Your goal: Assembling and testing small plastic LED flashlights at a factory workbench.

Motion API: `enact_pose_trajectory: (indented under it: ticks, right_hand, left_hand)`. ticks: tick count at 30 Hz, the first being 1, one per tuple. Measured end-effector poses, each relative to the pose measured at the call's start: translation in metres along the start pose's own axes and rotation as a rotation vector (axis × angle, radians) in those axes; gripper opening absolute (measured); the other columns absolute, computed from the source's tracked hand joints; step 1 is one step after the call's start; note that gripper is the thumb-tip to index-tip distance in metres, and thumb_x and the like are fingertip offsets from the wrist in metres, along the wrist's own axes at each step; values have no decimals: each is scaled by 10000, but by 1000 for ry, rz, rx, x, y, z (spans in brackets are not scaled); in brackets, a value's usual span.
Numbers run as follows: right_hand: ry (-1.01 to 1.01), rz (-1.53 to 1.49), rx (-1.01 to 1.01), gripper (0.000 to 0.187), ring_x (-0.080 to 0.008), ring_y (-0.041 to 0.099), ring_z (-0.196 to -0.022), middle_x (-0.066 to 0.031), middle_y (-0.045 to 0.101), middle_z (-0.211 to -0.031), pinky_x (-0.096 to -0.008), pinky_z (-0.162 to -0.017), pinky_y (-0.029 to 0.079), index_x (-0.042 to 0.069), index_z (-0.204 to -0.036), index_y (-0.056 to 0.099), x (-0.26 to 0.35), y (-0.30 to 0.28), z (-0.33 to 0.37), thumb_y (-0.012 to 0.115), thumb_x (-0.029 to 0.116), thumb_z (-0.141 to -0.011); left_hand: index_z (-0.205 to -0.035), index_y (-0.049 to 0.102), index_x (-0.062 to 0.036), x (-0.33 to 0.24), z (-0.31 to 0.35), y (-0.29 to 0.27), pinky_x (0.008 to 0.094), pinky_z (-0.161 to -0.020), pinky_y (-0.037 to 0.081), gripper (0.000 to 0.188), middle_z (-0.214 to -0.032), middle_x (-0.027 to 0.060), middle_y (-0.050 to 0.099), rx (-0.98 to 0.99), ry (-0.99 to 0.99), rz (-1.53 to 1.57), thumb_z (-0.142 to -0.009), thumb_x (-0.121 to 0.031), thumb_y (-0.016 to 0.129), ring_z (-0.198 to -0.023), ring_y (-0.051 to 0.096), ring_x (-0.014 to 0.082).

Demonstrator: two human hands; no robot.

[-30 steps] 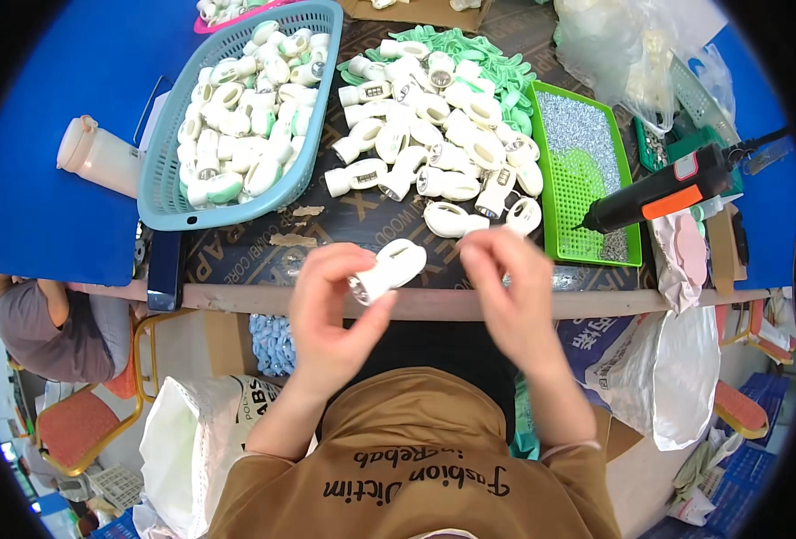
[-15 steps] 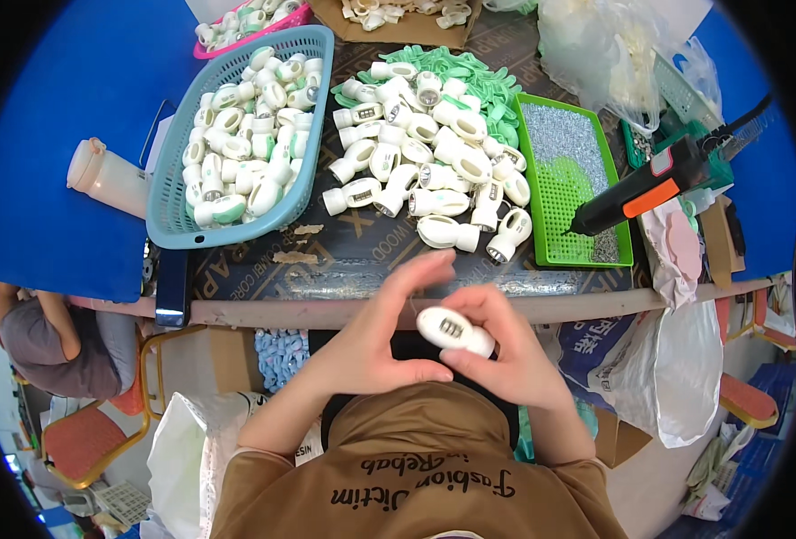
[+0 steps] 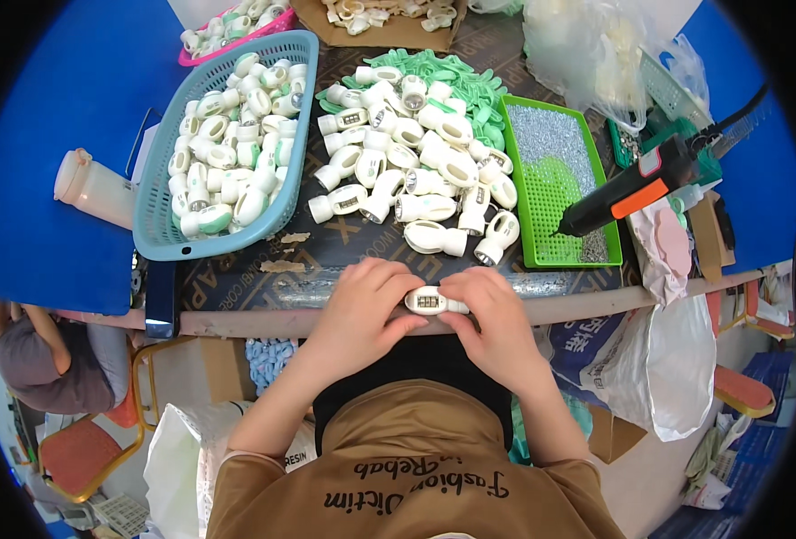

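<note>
At the near edge of the table, a small white flashlight [image 3: 428, 303] lies between my two hands, its slotted opening facing up. My left hand [image 3: 358, 310] has its fingers closed on the left end. From the other side my right hand [image 3: 495, 328] grips the right end with thumb and fingers. Just beyond, a heap of similar white flashlights [image 3: 431, 235] covers the middle of the table, several with open oval hollows. Behind them is a pile of green plastic pieces [image 3: 452, 76].
A blue basket [image 3: 160, 247] of white-and-green flashlights stands left, beside a whitish bottle [image 3: 92, 187]. To the right, a black-and-orange electric screwdriver [image 3: 618, 199] hangs over a green tray [image 3: 528, 247] of small metal parts. Plastic bags [image 3: 586, 54] lie behind. Another person [image 3: 52, 359] sits at far left.
My left hand has moved in from beside the flashlight and closed on it. My right hand has brought the flashlight forward to the table edge and turned it level.
</note>
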State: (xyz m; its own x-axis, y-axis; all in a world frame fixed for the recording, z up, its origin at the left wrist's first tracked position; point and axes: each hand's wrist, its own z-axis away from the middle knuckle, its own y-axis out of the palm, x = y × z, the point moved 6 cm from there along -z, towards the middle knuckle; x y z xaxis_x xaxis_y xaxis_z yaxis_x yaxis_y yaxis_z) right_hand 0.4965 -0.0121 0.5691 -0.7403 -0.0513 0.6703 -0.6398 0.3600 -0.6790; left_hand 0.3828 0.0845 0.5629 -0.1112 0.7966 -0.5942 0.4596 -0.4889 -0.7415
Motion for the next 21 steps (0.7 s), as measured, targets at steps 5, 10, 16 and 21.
enact_pose_trajectory:
  ticks: [5,10,16,21]
  right_hand:
    - [-145,239,-218,204,-345,561,-951,-144,606,-1018,-418,-834,448,34,-999,591,6,-38,-52,604,33,-795]
    - [73,631,-272,256,-374,541,-998,-196,582,-1031,-448,-864,450,-11,-1049,567,-86,-53,-195,516,107,-828]
    - [670,501,27,628,-351,412,-1270,-133,400,-1401,-477,-1011,366,211,-1358,440,-146,-26,-262,525,538,-830]
    - [572,503,94,729,-326,487,-1212,-107,384,-1425,-477,-959,426,221,-1346,463,-169,-24,-274,604,602,-740]
  left_hand:
    - [-1040,592,-70,-3,0,12,388,-815,423,293,-966,85,594,51,-42,137,-784,-189,669,-914,556,278]
    - [-1079,614,-97,-8,-5,12,366,-758,445,328,-925,69,606,12,6,63,-771,-184,683,-851,560,261]
    - [-1104,614,-122,-4,2,11,367,-755,449,350,-931,52,595,-7,8,51,-768,-192,686,-864,558,252]
    - [-1118,611,-125,-5,1,10,364,-749,454,368,-931,54,593,-2,10,42,-764,-189,687,-869,559,252]
